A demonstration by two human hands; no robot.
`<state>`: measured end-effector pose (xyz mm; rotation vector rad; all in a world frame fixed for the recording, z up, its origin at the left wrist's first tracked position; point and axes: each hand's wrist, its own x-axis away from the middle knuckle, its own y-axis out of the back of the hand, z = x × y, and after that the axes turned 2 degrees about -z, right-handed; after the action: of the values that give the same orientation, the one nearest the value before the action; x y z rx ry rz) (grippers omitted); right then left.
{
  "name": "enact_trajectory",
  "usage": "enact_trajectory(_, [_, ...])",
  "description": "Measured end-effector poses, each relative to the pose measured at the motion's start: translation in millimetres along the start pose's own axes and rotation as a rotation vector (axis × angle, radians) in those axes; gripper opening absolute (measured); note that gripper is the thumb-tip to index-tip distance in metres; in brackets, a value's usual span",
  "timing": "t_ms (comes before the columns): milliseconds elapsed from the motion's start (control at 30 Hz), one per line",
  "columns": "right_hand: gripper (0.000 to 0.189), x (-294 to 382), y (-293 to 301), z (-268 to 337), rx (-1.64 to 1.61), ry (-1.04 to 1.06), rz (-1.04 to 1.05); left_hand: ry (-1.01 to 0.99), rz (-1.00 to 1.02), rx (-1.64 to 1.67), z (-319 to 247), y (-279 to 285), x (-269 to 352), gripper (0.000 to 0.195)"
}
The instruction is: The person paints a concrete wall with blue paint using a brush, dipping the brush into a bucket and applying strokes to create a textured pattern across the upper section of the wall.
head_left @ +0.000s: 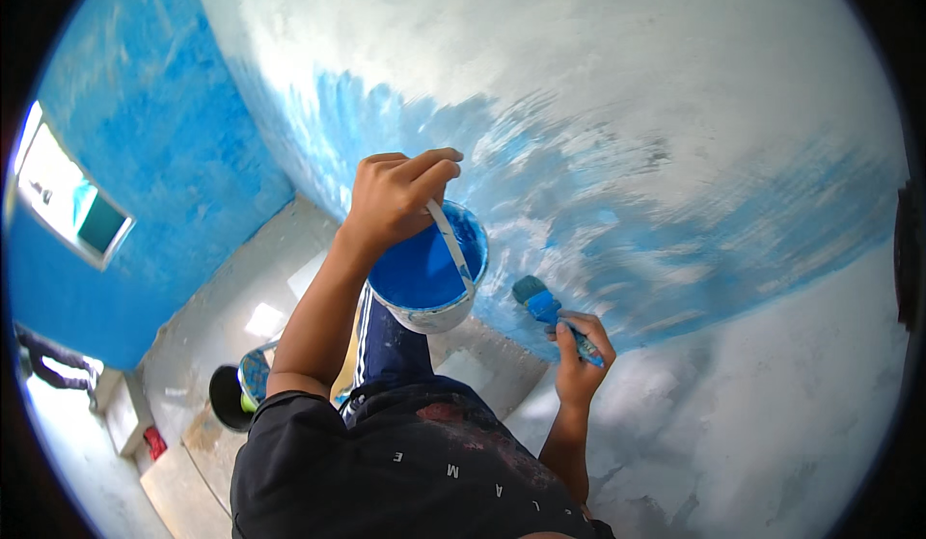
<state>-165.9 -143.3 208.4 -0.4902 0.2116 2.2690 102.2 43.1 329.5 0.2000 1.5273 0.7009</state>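
My left hand [398, 191] grips the white handle of a paint bucket [434, 320], which hangs in front of my legs with blue paint [419, 271] inside. Off to the right, my right hand [586, 351] holds a paintbrush [541, 301] by its paint-smeared handle. The brush has a blue-coated ferrule and dark, wet-looking bristles, which point up and left, close to the wall. Whether they touch it I cannot tell. Streaky blue strokes cover a band of the white wall [550, 32] around the brush and bucket.
A solid blue wall [166, 141] with a window [72, 184] meets the white wall at the left. On the floor stand a black bucket [226, 398] and a paint-stained container [253, 372]. A red object [154, 443] lies by a pale block. Another person's legs [54, 362] show far left.
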Motion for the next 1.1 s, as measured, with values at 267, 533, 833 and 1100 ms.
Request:
enact_trajectory(267, [0.009,16.4,-37.1,-8.1,-0.161,-0.027,0.189,0.227,0.094,-0.171,6.5,58.6,81.9,0.024])
enact_trajectory(533, [0.008,0.5,-86.3,-6.7,-0.332,-0.079,0.404,0.559,0.078,-0.035,-6.2,98.4,141.3,0.019])
enact_trajectory(833, [0.013,5.6,-178.7,-29.9,-0.528,-0.254,0.577,0.865,0.084,0.103,-18.8,123.4,157.4,0.012])
enact_trajectory(1100, [0.024,-7.2,-253.5,-15.1,-0.404,-0.181,0.726,1.043,0.035,0.26,-20.5,133.6,183.1,0.006])
